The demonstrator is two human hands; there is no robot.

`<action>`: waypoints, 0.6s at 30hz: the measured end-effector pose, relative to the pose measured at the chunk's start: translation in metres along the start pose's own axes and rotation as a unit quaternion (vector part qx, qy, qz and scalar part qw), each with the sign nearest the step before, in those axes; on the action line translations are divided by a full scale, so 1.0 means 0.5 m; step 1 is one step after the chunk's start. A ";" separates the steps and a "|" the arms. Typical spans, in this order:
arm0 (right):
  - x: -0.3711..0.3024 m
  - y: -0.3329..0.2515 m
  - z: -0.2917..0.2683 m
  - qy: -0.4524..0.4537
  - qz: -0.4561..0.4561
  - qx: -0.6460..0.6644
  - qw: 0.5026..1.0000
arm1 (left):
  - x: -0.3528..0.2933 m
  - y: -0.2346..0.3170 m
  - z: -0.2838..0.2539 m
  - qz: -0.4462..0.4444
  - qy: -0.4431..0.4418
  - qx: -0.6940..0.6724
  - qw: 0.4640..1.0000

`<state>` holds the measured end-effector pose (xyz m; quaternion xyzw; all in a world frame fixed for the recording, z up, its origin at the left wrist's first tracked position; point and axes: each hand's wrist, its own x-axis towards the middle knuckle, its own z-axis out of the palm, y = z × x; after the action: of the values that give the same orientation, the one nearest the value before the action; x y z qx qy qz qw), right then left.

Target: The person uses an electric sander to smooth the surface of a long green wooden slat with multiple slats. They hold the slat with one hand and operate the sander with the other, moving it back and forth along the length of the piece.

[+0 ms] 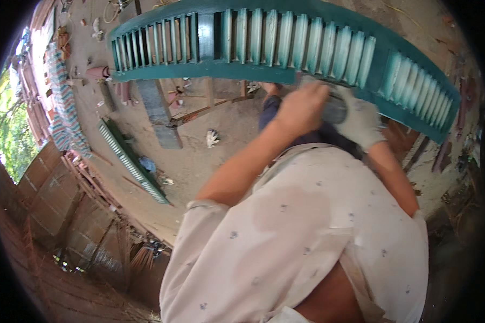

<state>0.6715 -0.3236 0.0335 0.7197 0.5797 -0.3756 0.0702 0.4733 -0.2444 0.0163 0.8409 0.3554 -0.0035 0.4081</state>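
A long green louvered shutter panel (205,40) stretches across the top of the view. Its slats fade from green to whitish, most strongly in the middle and right sections. Just below its near edge my bare left hand (305,107) is closed, with the fingers curled; what they hold is hidden. Close beside it is my right hand (362,119), in a pale, stained glove. A dark grey, rounded container-like object (335,109) sits between the two hands, against the gloved palm. The gloved fingers seem wrapped round it, though blur hides their tips.
A smaller green slatted panel (132,161) lies on the ground at left. Grey board (159,110) and wooden supports lie beneath the large panel. A striped cloth (64,102) hangs at far left, near stacked timber. A crumpled white piece (213,138) rests on the dirt floor.
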 end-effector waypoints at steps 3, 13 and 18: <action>0.063 -0.139 0.016 -0.024 -0.020 0.023 0.999 | -0.055 -0.103 -0.097 -0.021 0.005 0.047 0.999; 0.227 -0.459 0.076 -0.011 -0.111 0.082 0.990 | -0.146 -0.320 -0.354 -0.059 -0.021 0.096 0.993; 0.211 -0.433 0.097 -0.004 -0.126 0.046 0.991 | -0.136 -0.333 -0.324 -0.035 -0.060 0.094 0.993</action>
<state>0.4621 -0.1980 0.0061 0.6414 0.6479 -0.4108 -0.0083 0.2763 -0.1042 0.0306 0.8611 0.3571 -0.1020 0.3473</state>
